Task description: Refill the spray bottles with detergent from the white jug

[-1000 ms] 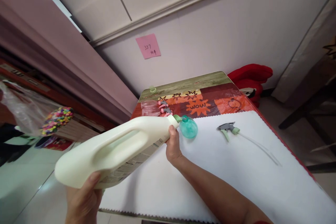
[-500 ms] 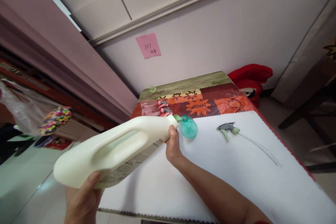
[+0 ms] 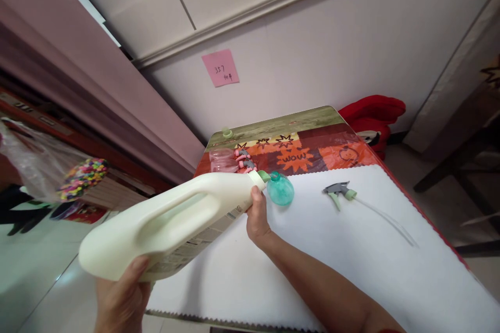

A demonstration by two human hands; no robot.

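A large cream detergent jug [image 3: 128,218] lies tilted in the air, its neck pointing right and its green spout [image 3: 264,176] at the mouth of a teal, see-through bottle [image 3: 282,191]. My left hand [image 3: 124,296] grips the jug near its base, thumb on the near side. Around the jug's neck is closed my right hand [image 3: 258,216]. The teal bottle stands on the white mat; liquid inside it is hard to make out. To the right, a grey and green spray trigger head [image 3: 339,191] lies with its clear tube on the mat.
Behind the jug lie pink spray bottles [image 3: 222,160] on the patterned table cover. A pale green cap [image 3: 227,133] sits at the table's far left corner. A red plush toy [image 3: 371,119] is beyond the right edge, and a purple curtain [image 3: 117,73] hangs at left.
The jug's base has shifted very slightly left. Both hands keep their hold, and the bottle and spray head have not moved. Dark shapes at the far left have shifted.
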